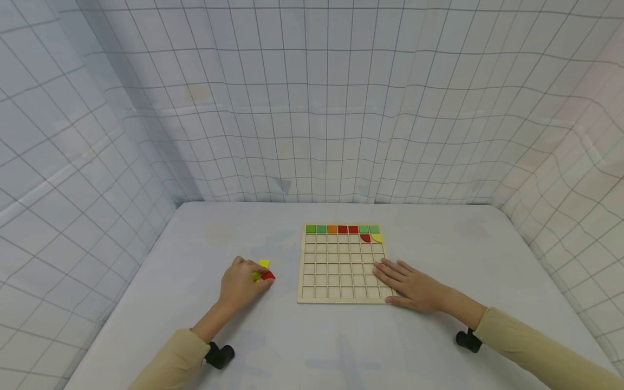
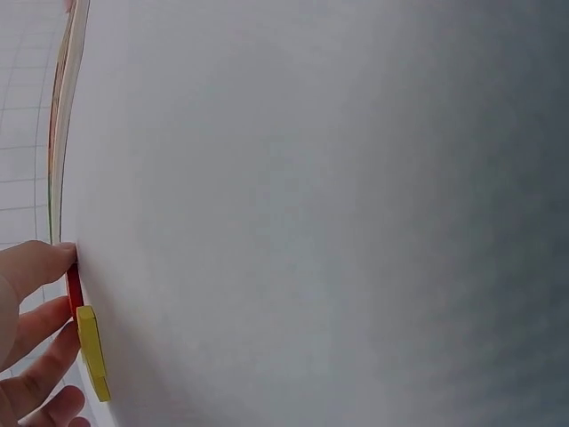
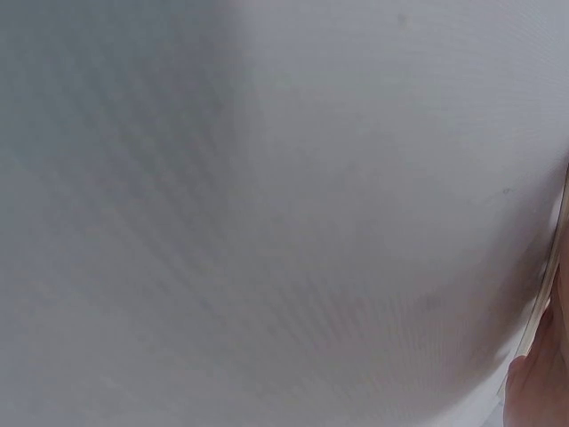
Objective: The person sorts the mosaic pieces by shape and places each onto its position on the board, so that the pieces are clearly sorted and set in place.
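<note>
Between thumb and fingers, my left hand (image 1: 241,283) pinches a red tile (image 1: 268,275) on the table, left of the board. Two yellow pieces lie close about it; one yellow tile (image 1: 264,263) is just beyond the fingertips, the other partly under the hand. In the left wrist view a thick yellow tile (image 2: 93,354) sits beside the red one. A wooden grid board (image 1: 319,297) lies at the centre. My right hand (image 1: 414,287) rests flat on its right edge, fingers straight and spread over the grid, holding nothing.
Colored square tiles (image 1: 332,229) fill the board's top row: greens, orange and reds. Below them at the right sit a red quarter-round piece (image 1: 365,238) and a yellow one (image 1: 376,238). White gridded cloth (image 1: 312,108) surrounds the white table (image 1: 341,346) at the back and sides.
</note>
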{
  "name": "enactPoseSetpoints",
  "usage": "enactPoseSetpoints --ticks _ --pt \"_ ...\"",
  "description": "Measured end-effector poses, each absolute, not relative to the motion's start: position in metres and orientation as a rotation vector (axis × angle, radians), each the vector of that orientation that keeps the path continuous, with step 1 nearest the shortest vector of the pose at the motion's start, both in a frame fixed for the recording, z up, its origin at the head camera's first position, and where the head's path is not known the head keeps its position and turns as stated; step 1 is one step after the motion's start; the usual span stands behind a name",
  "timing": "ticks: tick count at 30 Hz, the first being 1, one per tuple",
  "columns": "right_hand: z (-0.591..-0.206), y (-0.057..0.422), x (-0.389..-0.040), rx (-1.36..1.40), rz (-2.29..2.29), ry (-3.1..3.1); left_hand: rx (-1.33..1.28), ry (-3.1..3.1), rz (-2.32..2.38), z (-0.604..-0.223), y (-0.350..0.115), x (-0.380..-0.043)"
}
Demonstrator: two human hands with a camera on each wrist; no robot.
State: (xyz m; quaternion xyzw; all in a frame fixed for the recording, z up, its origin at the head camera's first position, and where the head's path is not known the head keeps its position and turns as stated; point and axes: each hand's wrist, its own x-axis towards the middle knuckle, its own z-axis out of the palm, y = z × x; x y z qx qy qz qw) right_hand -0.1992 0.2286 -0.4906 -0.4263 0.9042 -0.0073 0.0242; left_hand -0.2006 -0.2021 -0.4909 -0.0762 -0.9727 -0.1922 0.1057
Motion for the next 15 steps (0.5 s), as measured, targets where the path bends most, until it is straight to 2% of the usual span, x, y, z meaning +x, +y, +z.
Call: enactPoseSetpoints --ticks 15 --pt "-0.4903 0.2293 -0.1988 -1.358 -0.033 2.819 -0.268 -2.83 -0.585 -0.4834 -0.1957 -0.2028"
